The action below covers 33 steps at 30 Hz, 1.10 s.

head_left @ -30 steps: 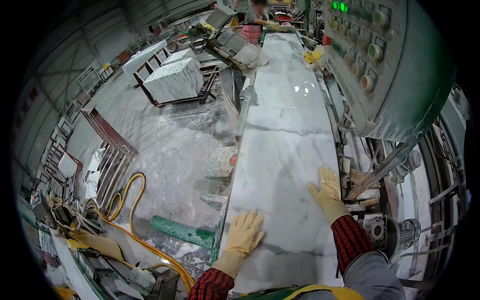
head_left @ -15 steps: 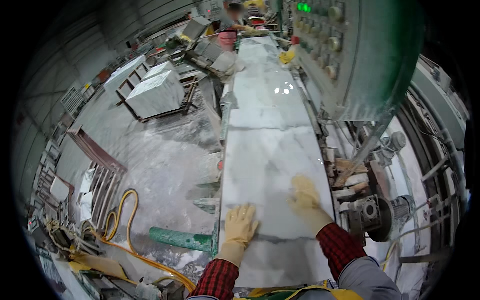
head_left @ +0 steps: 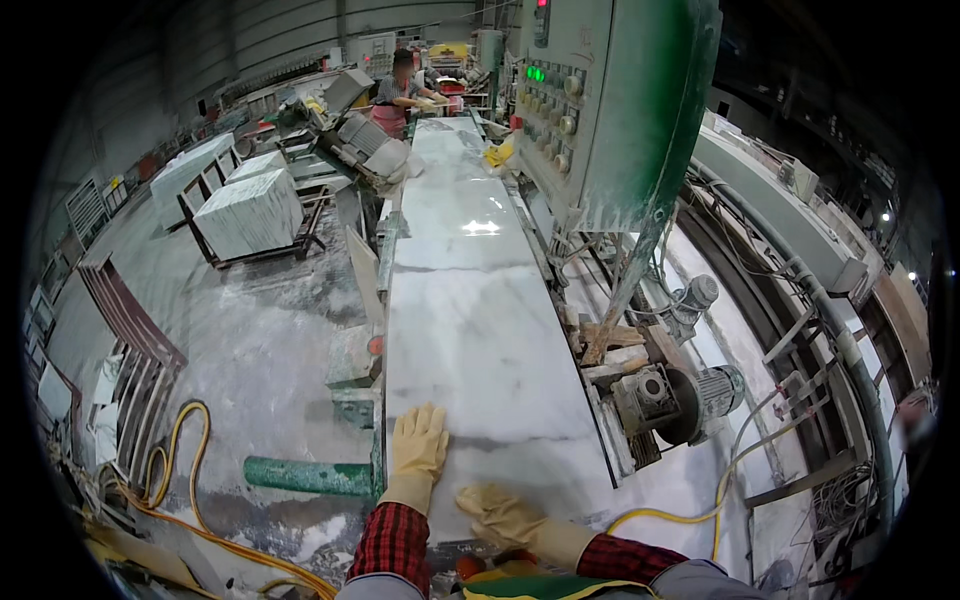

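Observation:
Both of my hands wear cream rubber gloves. My left hand [head_left: 418, 448] lies palm down with fingers stretched on the left edge of a white, grey-veined stone slab [head_left: 480, 350], close to a dark crosswise seam. My right hand [head_left: 505, 515] rests lower down, near the slab's near end, with its fingers pointing left and loosely apart. Neither hand grips anything. The pale stone runs away from me as a long narrow strip, with another dark line across it farther up. Its wet surface shines near the far part.
A control cabinet [head_left: 600, 120] overhangs the right side, above a motor [head_left: 690, 400]. A green pipe [head_left: 308, 475] juts out left. Yellow hoses [head_left: 195, 470] lie on the floor. Stone blocks [head_left: 250, 215] stand on a frame. Another person [head_left: 395, 95] works at the far end.
My right hand has come back toward me and leftward across the slab. My left hand remains flat by the left edge. The view has turned right and tilted up.

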Motion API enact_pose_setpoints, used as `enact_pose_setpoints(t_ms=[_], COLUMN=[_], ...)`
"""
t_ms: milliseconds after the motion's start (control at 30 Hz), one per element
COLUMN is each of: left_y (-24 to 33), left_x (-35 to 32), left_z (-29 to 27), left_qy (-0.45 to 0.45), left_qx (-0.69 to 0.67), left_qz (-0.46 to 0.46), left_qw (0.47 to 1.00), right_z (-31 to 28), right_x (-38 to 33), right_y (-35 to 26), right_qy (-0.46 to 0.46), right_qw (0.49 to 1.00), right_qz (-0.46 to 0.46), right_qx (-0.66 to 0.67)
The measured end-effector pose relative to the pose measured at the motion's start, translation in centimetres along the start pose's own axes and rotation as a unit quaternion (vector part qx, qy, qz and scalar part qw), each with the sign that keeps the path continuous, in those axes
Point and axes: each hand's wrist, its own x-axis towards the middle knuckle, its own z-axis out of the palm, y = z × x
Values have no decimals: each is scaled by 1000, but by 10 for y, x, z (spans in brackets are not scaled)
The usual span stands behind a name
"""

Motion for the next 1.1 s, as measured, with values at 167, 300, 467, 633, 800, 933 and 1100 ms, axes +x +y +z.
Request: enact_pose_setpoints(t_ms=[167, 300, 467, 633, 800, 933, 1100], left_y=[0, -3, 1, -12, -29, -51, -62], left_x=[-59, -124, -204, -256, -314, -378, -454], left_z=[-48, -67, -72, -86, -117, -118, -108], left_qy=[-51, -63, 24, 35, -3, -3, 92], left_qx=[-12, -2, -18, -39, -66, -78, -21], left_qz=[12, -21, -60, -115, -256, -357, -402], left_qw=[999, 998, 998, 992, 964, 931, 911], right_z=[7, -4, 16, 13, 40, 46, 37], right_x=[-59, -68, -42, 28, 86, 88, 63], right_y=[48, 48, 35, -17, -75, -77, -41], right_qy=[37, -22, 0, 22, 41, 55, 38], right_qw=[988, 989, 976, 983, 982, 977, 983], right_qz=[-34, 11, 32, -97, -159, -181, -149], right_qx=[-149, -148, -214, -156, -98, -93, -103])
